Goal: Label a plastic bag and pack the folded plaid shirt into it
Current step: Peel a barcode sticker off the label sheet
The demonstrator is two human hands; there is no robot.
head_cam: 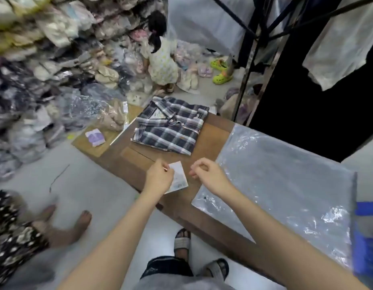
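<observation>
A folded plaid shirt (171,124) in navy, white and purple checks lies at the far end of a brown wooden table (210,135). A clear plastic bag (281,181) lies flat on the table's right half. My left hand (159,177) pinches a small white label sheet (179,176) just above the table's near-left edge. My right hand (208,172) hovers to the right of the sheet, between it and the bag, fingers curled with thumb and forefinger together; whether a sticker is pinched there is too small to tell.
Piles of bagged clothing (45,70) fill the left side. A person crouches on the floor (160,59) beyond the table. Another person's bare feet (77,222) are at left. A blue crate (367,237) stands at the right edge, and a clothes rack (265,38) stands behind.
</observation>
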